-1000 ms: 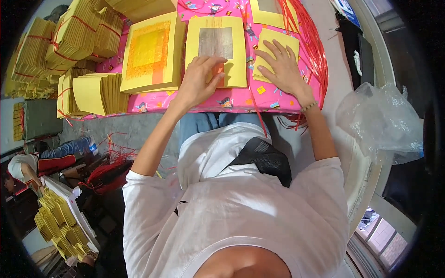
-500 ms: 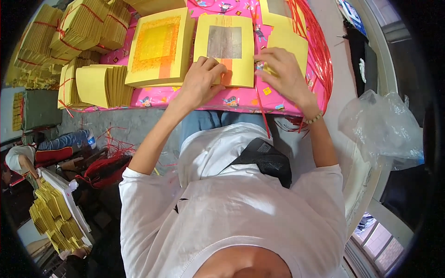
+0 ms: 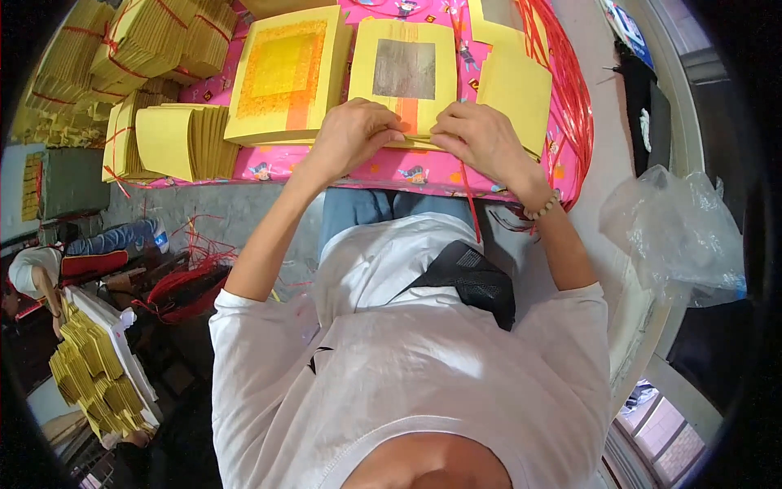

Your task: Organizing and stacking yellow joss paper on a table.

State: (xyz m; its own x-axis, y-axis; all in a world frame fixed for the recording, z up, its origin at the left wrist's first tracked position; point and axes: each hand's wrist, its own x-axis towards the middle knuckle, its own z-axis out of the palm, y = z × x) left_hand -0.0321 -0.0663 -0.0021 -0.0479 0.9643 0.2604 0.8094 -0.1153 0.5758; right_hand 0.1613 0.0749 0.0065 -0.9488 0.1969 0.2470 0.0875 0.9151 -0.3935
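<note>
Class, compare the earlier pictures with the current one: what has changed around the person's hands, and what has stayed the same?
The right hand has come off the plain yellow paper and moved left and nearer the body, to the near edge of the silver-patched yellow paper. The left hand stays at that edge; the orange-patched stack and red strands stay put.

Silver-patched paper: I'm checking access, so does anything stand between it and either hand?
Nothing visible does: left hand and right hand are both at the near edge of the paper. A red strand shows below the right hand.
</note>
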